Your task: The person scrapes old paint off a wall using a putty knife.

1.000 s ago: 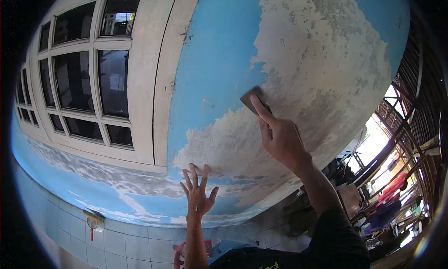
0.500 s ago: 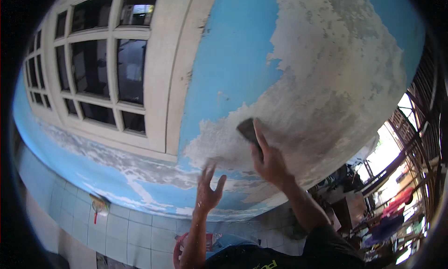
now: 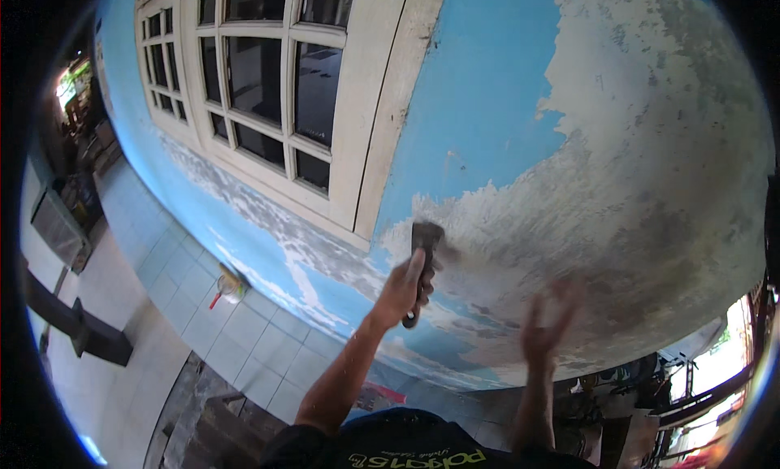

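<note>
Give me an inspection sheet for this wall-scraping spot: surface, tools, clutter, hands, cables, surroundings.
Surface: blue wall, with a large area stripped to patchy grey-white.
Job's things: dark scraper, its blade on the wall at the edge of the stripped area, below the window's corner.
Clutter: small object with a red part on the tiled floor by the wall's foot.
Hands: left hand grips the scraper's handle; right hand open, blurred, holding nothing.
Cables: nothing seen.
Surroundings: cream multi-pane window; stacked items at lower right, too blurred to identify.
</note>
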Motion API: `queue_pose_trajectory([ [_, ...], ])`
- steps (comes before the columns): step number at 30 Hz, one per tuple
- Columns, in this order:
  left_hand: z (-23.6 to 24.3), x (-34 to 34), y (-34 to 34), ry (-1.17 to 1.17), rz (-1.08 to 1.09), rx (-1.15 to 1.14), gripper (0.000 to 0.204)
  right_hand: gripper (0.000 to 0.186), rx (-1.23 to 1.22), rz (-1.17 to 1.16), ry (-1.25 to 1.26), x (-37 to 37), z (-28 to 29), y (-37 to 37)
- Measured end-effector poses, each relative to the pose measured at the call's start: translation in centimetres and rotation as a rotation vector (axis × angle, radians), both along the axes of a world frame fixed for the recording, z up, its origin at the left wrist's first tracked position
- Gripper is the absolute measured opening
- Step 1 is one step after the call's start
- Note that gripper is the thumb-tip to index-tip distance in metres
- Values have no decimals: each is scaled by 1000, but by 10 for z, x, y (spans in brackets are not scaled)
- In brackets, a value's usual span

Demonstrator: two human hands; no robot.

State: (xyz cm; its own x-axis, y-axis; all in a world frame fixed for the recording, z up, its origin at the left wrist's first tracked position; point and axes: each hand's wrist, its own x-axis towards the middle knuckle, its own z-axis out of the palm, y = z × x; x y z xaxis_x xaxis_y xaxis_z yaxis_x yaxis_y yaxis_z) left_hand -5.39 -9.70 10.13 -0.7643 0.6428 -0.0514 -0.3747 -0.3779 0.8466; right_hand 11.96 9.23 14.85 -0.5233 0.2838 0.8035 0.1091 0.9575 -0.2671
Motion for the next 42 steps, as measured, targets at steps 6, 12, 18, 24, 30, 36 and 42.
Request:
queue_pose_trajectory([
  [6,-1,-4,7,2,55,-31,50,56,175,-596,288,45,13,95],
  [12,57,-21,8,222,262,-283,54,54,370,-535,293,39,-25,142],
  [18,50,-9,11,138,367,-283,56,50,535,-530,361,26,-21,151],
  [24,59,-11,19,42,317,-229,51,46,580,-456,358,32,-19,155],
  [30,74,-17,16,101,420,-239,51,44,534,-417,376,31,-25,155],
  [36,57,-7,30,36,396,-219,52,43,536,-420,394,33,-22,153],
  [42,62,-13,24,92,435,-164,53,42,497,-447,407,25,-25,149],
])
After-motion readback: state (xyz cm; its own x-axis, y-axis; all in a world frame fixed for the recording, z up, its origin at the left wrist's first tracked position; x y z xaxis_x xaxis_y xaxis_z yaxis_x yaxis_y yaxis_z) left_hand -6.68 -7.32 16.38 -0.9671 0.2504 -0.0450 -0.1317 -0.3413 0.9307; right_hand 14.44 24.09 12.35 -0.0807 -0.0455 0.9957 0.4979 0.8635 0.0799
